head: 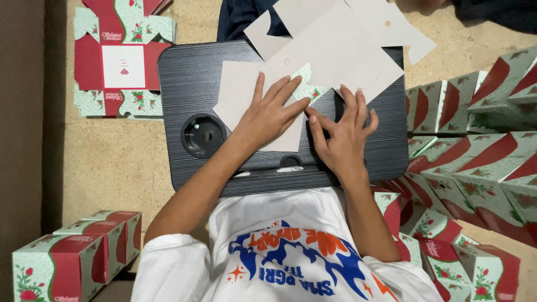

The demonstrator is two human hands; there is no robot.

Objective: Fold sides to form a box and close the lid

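A flat, unfolded cardboard box blank (335, 50) lies plain side up on a dark lap tray (179, 84). Its printed green-and-red side shows at one folded flap (310, 89). My left hand (271, 112) presses flat on the blank's left panel, fingers spread. My right hand (344, 134) rests beside it, fingers on the blank's lower edge, forefinger near the folded flap. Neither hand grips anything.
A stack of flat printed blanks (120, 61) lies on the floor at upper left. Folded red-and-green boxes (72, 251) stand at lower left, and several more (481, 140) are piled to the right. The tray has a round cup hole (203, 135).
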